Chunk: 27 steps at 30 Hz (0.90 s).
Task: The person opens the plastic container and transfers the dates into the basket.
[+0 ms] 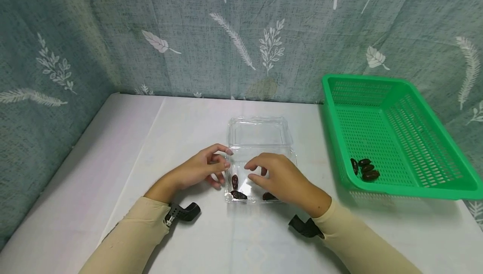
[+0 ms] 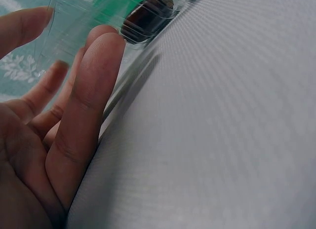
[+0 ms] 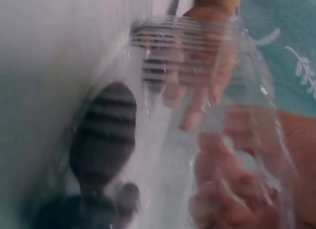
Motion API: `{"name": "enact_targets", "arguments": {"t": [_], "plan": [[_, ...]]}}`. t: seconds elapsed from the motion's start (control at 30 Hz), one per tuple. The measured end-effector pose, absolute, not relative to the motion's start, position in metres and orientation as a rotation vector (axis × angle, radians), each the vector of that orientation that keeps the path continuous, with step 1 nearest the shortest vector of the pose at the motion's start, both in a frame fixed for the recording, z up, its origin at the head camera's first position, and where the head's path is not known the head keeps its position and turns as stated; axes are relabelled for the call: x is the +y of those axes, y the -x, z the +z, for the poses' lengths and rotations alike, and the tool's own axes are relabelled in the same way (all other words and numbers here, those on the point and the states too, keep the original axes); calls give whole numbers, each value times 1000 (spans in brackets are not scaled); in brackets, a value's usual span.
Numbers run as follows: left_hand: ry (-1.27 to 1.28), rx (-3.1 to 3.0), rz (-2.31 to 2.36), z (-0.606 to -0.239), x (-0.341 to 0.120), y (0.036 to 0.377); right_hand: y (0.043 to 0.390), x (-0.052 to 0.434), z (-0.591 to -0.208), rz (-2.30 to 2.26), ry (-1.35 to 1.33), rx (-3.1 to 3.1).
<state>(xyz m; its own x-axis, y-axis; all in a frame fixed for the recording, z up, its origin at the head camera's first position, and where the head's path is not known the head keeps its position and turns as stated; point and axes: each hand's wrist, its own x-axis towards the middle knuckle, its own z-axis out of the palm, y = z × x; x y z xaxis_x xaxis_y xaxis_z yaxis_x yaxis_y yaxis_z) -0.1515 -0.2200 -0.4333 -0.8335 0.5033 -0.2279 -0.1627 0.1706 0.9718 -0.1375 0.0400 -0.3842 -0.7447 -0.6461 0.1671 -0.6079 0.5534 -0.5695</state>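
Observation:
A clear plastic clamshell box (image 1: 260, 152) lies on the table with its lid folded back toward the wall. Inside it are dark, glossy brown dates: one date (image 1: 235, 182) points lengthwise on the left, another (image 1: 238, 195) lies in the front left corner, and a third (image 1: 269, 197) sits at the front right. My left hand (image 1: 205, 167) is at the box's left edge, fingers loosely bent and holding nothing. Above the box hovers my right hand (image 1: 277, 177), with a gap between thumb and forefinger. The right wrist view is blurred, with a date (image 3: 104, 133) behind the plastic wall.
To the right stands a green perforated plastic basket (image 1: 400, 131), with several more dates (image 1: 371, 176) grouped in its near left corner. A white cloth (image 1: 181, 240) covers the table. Patterned grey-green fabric (image 1: 211, 64) hangs along the back and left.

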Motion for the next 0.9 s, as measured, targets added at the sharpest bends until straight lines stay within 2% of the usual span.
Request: {"name": "enact_targets", "arguments": {"t": [0.3, 0.9], "plan": [[-324, 1937, 1716, -434, -220, 152, 142, 24, -397, -884, 1081, 2473], [-313, 1940, 1720, -432, -220, 151, 142, 17, -405, -725, 1069, 2520]]}}
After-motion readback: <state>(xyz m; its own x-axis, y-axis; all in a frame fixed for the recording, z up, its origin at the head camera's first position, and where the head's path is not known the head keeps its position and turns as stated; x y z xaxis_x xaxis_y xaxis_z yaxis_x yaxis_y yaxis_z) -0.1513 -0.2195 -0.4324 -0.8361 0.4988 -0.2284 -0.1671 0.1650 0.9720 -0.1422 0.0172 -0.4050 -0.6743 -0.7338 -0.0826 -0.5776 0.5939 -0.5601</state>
